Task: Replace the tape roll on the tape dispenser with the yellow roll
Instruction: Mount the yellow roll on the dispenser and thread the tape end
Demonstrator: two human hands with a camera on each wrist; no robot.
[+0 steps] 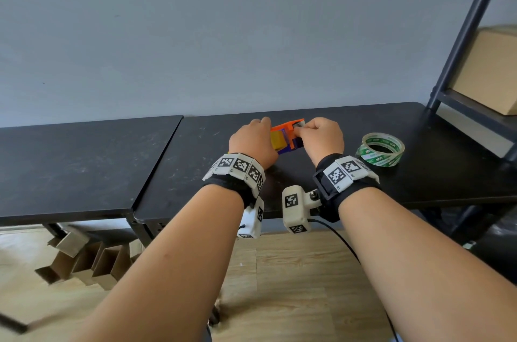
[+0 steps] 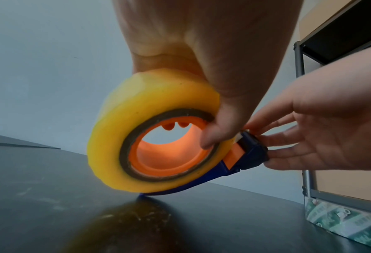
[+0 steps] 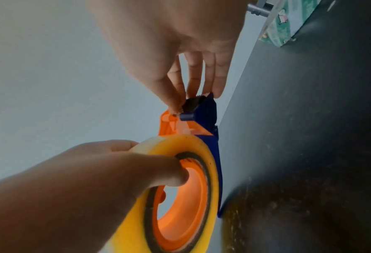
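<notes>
Both hands meet over the tape dispenser (image 1: 288, 136) near the back edge of the black table (image 1: 335, 190). The left hand (image 1: 253, 143) grips the yellow roll (image 2: 136, 123), which sits on the dispenser's orange hub (image 2: 169, 154); in the left wrist view the thumb (image 2: 219, 130) curls over the roll's side face and into the brown core ring, while the other fingers wrap the far side of the roll. The dispenser stands tilted, its blue body (image 3: 218, 154) touching the table only at its lower edge. The right hand (image 1: 321, 137) is at the cutter end: its thumb and fingertips (image 3: 219, 85) pinch around the dark toothed blade (image 3: 198, 101) and the blue head beside it. Whether a loose end of tape lies between those fingers is hard to tell, since the spot is small and partly covered. A second roll, the clear tape with green print (image 1: 380, 150), lies flat on the table to the right of the right hand, apart from it. Beyond that stands a dark metal shelf frame (image 1: 470, 22) with a cardboard box (image 1: 489, 70) on it. Folded cardboard pieces (image 1: 84, 260) lie on the wooden floor under the table.
</notes>
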